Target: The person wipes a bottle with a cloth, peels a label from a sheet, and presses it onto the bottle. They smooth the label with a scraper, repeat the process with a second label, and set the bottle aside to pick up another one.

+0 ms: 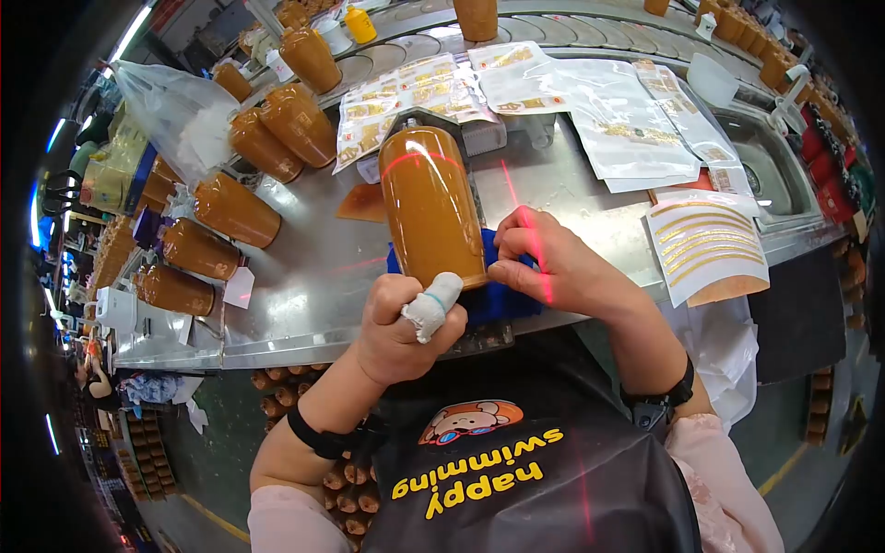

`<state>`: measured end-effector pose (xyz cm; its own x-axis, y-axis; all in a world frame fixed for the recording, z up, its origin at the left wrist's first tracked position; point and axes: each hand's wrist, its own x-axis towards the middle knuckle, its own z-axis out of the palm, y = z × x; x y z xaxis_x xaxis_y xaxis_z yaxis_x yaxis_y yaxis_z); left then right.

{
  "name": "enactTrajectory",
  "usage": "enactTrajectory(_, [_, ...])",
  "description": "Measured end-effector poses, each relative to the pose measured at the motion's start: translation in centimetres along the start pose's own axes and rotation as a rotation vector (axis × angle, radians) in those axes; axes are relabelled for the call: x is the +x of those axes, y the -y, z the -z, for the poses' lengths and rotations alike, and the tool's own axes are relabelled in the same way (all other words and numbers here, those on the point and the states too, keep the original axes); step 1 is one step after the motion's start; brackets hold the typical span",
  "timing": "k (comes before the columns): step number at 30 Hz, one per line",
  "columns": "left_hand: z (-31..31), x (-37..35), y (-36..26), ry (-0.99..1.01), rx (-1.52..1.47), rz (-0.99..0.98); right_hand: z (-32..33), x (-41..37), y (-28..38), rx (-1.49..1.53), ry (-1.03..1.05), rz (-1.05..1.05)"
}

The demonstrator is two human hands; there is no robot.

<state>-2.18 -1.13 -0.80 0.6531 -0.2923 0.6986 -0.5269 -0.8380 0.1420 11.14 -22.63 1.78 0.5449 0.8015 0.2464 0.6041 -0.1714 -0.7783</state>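
A glossy brown bottle lies in front of me on a dark stand over the metal bench, its near end toward me, with a red laser line across it. My left hand is closed at that near end, with a white cloth wrap round one finger; what lies inside its fingers is hidden. At the right of the same end is my right hand, its fingers bent and its thumb and index fingertip close to the bottle's edge. Under the bottle shows a blue cloth.
Several brown bottles stand at the left by a plastic bag. Label sheets lie behind; a sheet of gold strips lies at the right, near a sink. A conveyor runs along the back.
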Motion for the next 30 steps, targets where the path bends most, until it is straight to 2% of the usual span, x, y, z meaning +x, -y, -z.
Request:
enactTrajectory(5, [-0.2, 2.5, -0.9, 0.02, 0.064, -0.129, 0.1, 0.0, -0.6, 0.024, 0.019, -0.014])
enactTrajectory(8, [-0.3, 3.4, -1.0, 0.123, 0.229, -0.343, 0.1, -0.3, -1.1, 0.031, 0.003, -0.047])
enactTrajectory(9, [0.3, 3.6, -1.7, 0.169, 0.285, -0.276, 0.1, -0.4, -1.2, 0.033, -0.003, -0.05])
enactTrajectory(12, [-0.2, 3.5, -0.9, -0.02, 0.208, 0.009, 0.1, -0.8, -1.1, 0.052, -0.023, -0.03])
enactTrajectory(16, [0.3, 1.2, -0.8, -0.077, 0.043, 0.194, -0.4, -0.7, 0.5, 0.036, -0.056, 0.103])
enactTrajectory(17, [0.4, 1.0, -0.8, -0.038, 0.049, 0.215, -0.6, -0.5, 0.7, 0.012, -0.069, 0.139])
enactTrajectory(23, [-0.3, 1.9, -1.2, -0.156, -0.361, 0.5, -1.8, -0.5, 0.5, 0.055, -0.116, 0.093])
enactTrajectory(30, [-0.9, 2.9, -2.0, -0.137, -0.222, 0.539, -2.0, -0.4, 0.3, 0.047, -0.131, 0.105])
